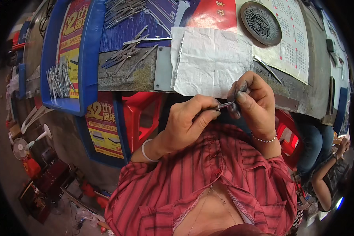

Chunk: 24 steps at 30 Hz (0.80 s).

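Observation:
In front of my chest, at the near table edge, both hands meet on a slim dark metal piece (pixel 225 105). My left hand (pixel 190 118) pinches one end of it between thumb and forefinger. The other end lies in the closed fingers of my right hand (pixel 256 105), whose fingertips are smudged dark grey; those fingers partly hide it. Just beyond my hands a creased white sheet (pixel 212 59) covers the table, with a long thin metal tool (pixel 178 55) along its left side. A pointed metal tool (pixel 267 69) lies right of the sheet.
A round dish (pixel 277 38) of small dark metal strips stands far right. Left of the sheet are loose slim metal pieces (pixel 135 51) and a larger pile (pixel 124 11). A blue tray (pixel 88 78) holds more. Red stools (pixel 143 118) stand below; another person (pixel 322 185) sits at right.

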### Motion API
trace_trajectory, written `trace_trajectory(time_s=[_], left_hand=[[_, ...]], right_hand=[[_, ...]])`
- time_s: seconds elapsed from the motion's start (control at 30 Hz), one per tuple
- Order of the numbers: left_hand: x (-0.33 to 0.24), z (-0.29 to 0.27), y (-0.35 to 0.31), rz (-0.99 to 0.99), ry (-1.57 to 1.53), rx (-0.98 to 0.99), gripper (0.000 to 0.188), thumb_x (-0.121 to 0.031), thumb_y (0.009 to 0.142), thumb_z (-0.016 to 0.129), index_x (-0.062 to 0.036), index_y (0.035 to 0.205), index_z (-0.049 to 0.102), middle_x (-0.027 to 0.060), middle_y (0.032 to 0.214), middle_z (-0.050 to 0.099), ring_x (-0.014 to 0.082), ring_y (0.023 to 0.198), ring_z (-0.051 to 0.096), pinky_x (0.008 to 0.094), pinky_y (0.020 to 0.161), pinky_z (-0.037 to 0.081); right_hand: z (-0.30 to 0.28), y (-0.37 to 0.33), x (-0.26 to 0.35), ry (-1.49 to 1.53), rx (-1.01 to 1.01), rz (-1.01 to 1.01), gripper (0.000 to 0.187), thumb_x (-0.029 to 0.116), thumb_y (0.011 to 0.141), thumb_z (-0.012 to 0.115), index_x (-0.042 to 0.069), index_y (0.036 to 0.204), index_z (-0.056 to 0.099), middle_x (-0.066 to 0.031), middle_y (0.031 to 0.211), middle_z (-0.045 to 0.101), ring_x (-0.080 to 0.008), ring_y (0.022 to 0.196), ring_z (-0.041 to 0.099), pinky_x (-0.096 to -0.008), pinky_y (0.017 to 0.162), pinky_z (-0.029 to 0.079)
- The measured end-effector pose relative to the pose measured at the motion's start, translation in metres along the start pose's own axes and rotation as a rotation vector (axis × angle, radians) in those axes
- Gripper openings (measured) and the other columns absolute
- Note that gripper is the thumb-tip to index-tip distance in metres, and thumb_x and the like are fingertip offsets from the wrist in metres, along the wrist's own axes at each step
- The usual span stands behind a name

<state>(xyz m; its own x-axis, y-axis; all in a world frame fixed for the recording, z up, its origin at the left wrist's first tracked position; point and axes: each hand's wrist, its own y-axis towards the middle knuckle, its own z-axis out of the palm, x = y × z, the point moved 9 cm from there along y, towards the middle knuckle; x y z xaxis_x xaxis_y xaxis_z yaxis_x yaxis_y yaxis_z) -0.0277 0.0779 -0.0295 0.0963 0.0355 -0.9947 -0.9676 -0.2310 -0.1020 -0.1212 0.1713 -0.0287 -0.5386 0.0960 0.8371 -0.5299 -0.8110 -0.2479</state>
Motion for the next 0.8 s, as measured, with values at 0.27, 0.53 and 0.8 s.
trace_trajectory(time_s=[0.27, 0.53, 0.8], left_hand=[[-0.041, 0.0, -0.019, 0.595, 0.665, -0.218, 0.026, -0.003, 0.077, 0.068, 0.0014, 0.099, 0.057, 0.009, 0.071, 0.057, 0.0221, 0.057, 0.057, 0.0326, 0.049, 0.044], [-0.045, 0.0, -0.023, 0.601, 0.762, -0.221, 0.029, -0.001, 0.074, 0.067, 0.0029, 0.101, 0.058, 0.0105, 0.077, 0.06, 0.0223, 0.057, 0.057, 0.0313, 0.048, 0.043], [-0.05, 0.003, -0.028, 0.648, 0.878, -0.253, 0.032, -0.004, 0.071, 0.061, 0.0055, 0.101, 0.059, 0.0088, 0.074, 0.055, 0.0183, 0.056, 0.052, 0.0294, 0.046, 0.039]], right_hand=[[0.008, -0.01, -0.001, -0.304, -0.049, -0.061, 0.012, 0.006, 0.091, 0.057, -0.001, 0.095, 0.049, -0.0048, 0.08, 0.059, -0.0066, 0.067, 0.054, -0.0196, 0.06, 0.044], [0.008, -0.012, -0.004, -0.187, -0.07, -0.145, 0.012, 0.008, 0.094, 0.053, -0.003, 0.096, 0.051, -0.0092, 0.085, 0.061, -0.0092, 0.068, 0.056, -0.0219, 0.063, 0.047], [0.01, -0.011, -0.011, -0.2, -0.106, -0.132, 0.012, 0.009, 0.095, 0.05, -0.003, 0.095, 0.048, -0.0114, 0.087, 0.061, -0.0097, 0.068, 0.056, -0.0227, 0.063, 0.047]])
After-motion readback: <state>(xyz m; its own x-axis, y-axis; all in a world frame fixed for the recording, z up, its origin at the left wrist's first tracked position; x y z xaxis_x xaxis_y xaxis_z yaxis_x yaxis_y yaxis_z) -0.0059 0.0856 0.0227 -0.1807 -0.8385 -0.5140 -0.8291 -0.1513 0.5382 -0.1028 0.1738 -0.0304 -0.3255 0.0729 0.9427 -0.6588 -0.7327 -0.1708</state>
